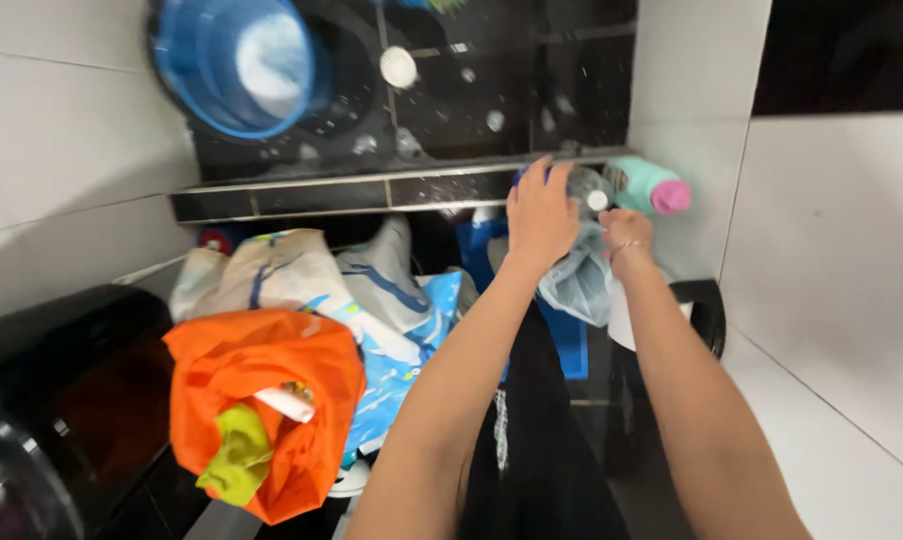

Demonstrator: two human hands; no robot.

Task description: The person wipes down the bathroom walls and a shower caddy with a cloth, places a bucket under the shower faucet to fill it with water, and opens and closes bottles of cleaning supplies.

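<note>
My left hand (pixel 541 215) reaches forward, its back toward me, with the fingers curled over the top of a translucent grey-blue plastic bag (pixel 577 285). My right hand (pixel 626 235) grips the same bag from the right side. A clear bottle with a white cap (pixel 593 192) sits right behind my fingers, partly hidden by them. Beside it, against the white wall, lies a teal bottle with a pink cap (pixel 646 184). The bag hangs below both hands.
A blue basin (pixel 236 65) and a round drain (pixel 398 67) are on the wet black floor beyond a tiled step (pixel 371 190). An orange bag (pixel 261 400), a white-and-blue patterned bag (pixel 371 300), a black appliance (pixel 61 380), a black handle (pixel 708 315) and a black cloth (pixel 531 440) crowd the foreground.
</note>
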